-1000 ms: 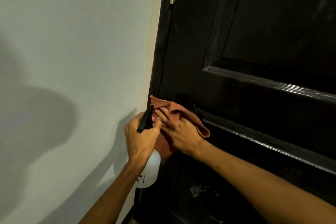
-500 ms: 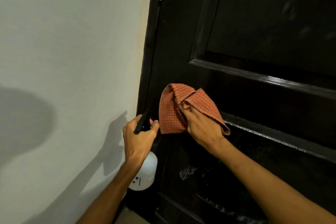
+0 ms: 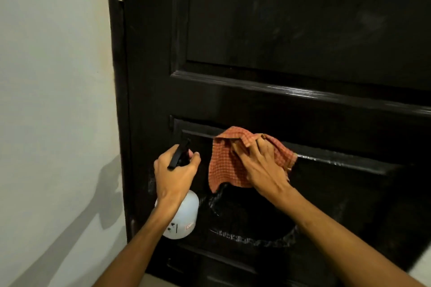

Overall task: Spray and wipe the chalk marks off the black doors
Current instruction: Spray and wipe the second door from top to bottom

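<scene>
Door face at close range: black glossy panelled wooden door, set in a black frame, with a pale painted wall to the left. Chalk marks lie on the lower recessed panel as a rough white oval loop, thickest along its bottom and left arcs. A fainter white smudge shows on the door's left stile. Pale smears on the upper panel are too dim to identify. The right hand lies on an orange checked cloth at the top edge of the lower panel, above the loop. Its fingers are spread and laid fairly straight, pressing the cloth flat to the door, and a fold of cloth lies over the fingertips. The cloth's lower corner hangs down to the upper left of the chalk loop. The left hand holds a white plastic spray bottle by the neck, left of the cloth and apart from it. Its fingers are curled round the neck under the black trigger head, with the thumb tip showing on the right side. The bottle's round body hangs below the hand in front of the left stile. Cannot tell whether it touches the door. Arm shadows fall on the wall.
</scene>
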`<action>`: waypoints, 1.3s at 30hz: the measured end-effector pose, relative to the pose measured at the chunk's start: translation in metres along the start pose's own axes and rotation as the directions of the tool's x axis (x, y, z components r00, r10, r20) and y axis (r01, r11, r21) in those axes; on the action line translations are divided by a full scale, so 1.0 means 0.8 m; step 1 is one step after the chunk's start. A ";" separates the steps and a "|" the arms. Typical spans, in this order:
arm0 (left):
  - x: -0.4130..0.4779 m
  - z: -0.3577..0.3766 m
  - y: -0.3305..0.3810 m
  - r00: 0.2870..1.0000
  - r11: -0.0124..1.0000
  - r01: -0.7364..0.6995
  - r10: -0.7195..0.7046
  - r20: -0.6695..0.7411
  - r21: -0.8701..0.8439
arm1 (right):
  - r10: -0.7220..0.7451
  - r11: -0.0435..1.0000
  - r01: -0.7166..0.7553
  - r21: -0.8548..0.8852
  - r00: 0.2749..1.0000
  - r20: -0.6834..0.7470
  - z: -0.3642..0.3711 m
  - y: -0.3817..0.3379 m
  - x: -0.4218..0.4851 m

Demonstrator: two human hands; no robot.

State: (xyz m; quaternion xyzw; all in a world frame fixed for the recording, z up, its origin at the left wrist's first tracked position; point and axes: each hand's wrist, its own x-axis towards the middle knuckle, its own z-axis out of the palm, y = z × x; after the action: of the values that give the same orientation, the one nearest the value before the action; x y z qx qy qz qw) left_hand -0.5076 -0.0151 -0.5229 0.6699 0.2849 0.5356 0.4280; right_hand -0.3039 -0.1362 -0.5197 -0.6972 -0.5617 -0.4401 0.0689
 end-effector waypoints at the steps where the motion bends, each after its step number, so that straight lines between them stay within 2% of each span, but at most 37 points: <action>1: -0.005 0.007 0.004 1.000 1.000 -0.007 0.007 0.009 -0.004 | 0.090 0.994 -0.085 0.070 0.994 -0.064 -0.007 0.014 -0.015; 3: -0.013 0.020 0.011 1.000 1.000 -0.016 0.017 0.019 -0.011 | 0.364 0.926 -0.329 0.187 0.911 -0.195 -0.024 0.039 -0.042; 5: -0.021 0.035 0.020 0.999 1.000 -0.021 0.021 0.026 -0.014 | 0.505 0.862 -0.466 0.199 0.818 -0.275 -0.034 0.044 -0.056; 6: -0.024 0.043 0.025 0.999 1.000 -0.024 0.024 0.033 -0.015 | 0.500 0.866 -0.459 0.201 0.819 -0.283 -0.035 0.041 -0.054; 9: -0.029 0.058 0.037 0.998 0.999 -0.041 0.041 0.038 -0.015 | 0.310 0.939 -0.264 0.219 0.927 -0.211 -0.023 0.006 -0.019; 11: -0.034 0.066 0.046 0.998 0.998 -0.064 0.065 0.026 -0.009 | 0.226 0.967 -0.197 0.163 0.956 -0.186 -0.020 -0.004 -0.003; 13: -0.040 0.076 0.052 0.994 0.995 -0.097 0.097 0.040 -0.009 | 0.236 0.972 -0.226 0.071 0.950 -0.206 -0.027 0.011 -0.014; 15: -0.049 0.092 0.057 0.990 0.994 -0.109 0.110 0.085 -0.015 | 0.324 0.946 -0.319 0.059 0.916 -0.236 -0.038 0.046 -0.059; 17: -0.058 0.109 0.059 0.988 0.995 -0.098 0.100 0.117 -0.022 | 0.504 0.863 -0.486 0.137 0.814 -0.289 -0.047 0.086 -0.113; 19: -0.066 0.132 0.061 0.987 0.997 -0.072 0.073 0.142 -0.014 | 0.716 0.697 -0.668 0.260 0.634 -0.292 -0.054 0.110 -0.148; 20: -0.071 0.145 0.064 0.986 0.998 -0.057 0.059 0.157 -0.016 | 0.776 0.630 -0.713 0.309 0.565 -0.281 -0.055 0.113 -0.154; 21: -0.077 0.157 0.067 0.984 0.999 -0.048 0.051 0.171 -0.021 | 0.794 0.607 -0.722 0.332 0.543 -0.273 -0.055 0.113 -0.154; 24: -0.101 0.192 0.077 0.965 0.997 -0.067 0.071 0.253 -0.026 | 0.774 0.633 -0.694 0.344 0.572 -0.271 -0.054 0.121 -0.165; 25: -0.110 0.203 0.080 0.953 0.997 -0.067 0.073 0.295 -0.031 | 0.793 0.609 -0.706 0.362 0.527 -0.306 -0.054 0.136 -0.179; 28: -0.134 0.232 0.086 0.919 0.998 -0.053 0.066 0.388 -0.042 | 0.887 0.431 -0.764 0.480 0.262 -0.379 -0.066 0.173 -0.214; 29: -0.141 0.241 0.089 0.913 0.998 -0.041 0.056 0.405 -0.046 | 0.904 0.396 -0.779 0.487 0.236 -0.358 -0.068 0.172 -0.216; 30: -0.147 0.251 0.092 0.908 0.998 -0.031 0.049 0.415 -0.049 | 0.907 0.404 -0.788 0.465 0.277 -0.317 -0.066 0.164 -0.212; 31: -0.152 0.259 0.094 0.907 0.998 -0.031 0.050 0.418 -0.052 | 0.887 0.460 -0.776 0.432 0.378 -0.267 -0.061 0.151 -0.207; 33: -0.156 0.271 0.098 0.909 0.997 -0.058 0.076 0.410 -0.056 | 0.765 0.639 -0.686 0.348 0.616 -0.190 -0.045 0.133 -0.206; 34: -0.155 0.275 0.100 0.909 0.996 -0.064 0.084 0.408 -0.063 | 0.701 0.708 -0.643 0.293 0.690 -0.178 -0.042 0.138 -0.213; 35: -0.153 0.277 0.103 0.908 0.996 -0.065 0.087 0.409 -0.069 | 0.683 0.729 -0.638 0.248 0.702 -0.203 -0.045 0.152 -0.220; 36: -0.150 0.278 0.104 0.906 0.995 -0.065 0.091 0.413 -0.075 | 0.711 0.702 -0.677 0.222 0.650 -0.267 -0.050 0.171 -0.231; 37: -0.147 0.278 0.105 0.904 0.995 -0.068 0.094 0.417 -0.077 | 0.767 0.627 -0.747 0.221 0.544 -0.341 -0.057 0.187 -0.240; 39: -0.144 0.280 0.105 0.900 0.995 -0.078 0.100 0.425 -0.069 | 0.872 0.407 -0.858 0.313 0.264 -0.412 -0.071 0.199 -0.243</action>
State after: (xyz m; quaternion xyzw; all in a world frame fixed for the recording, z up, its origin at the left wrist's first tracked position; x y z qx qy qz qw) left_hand -0.3289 -0.2119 -0.5173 0.7725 0.1397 0.4016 0.4717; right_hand -0.1964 -0.3676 -0.5560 -0.7410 -0.0545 -0.4918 0.4540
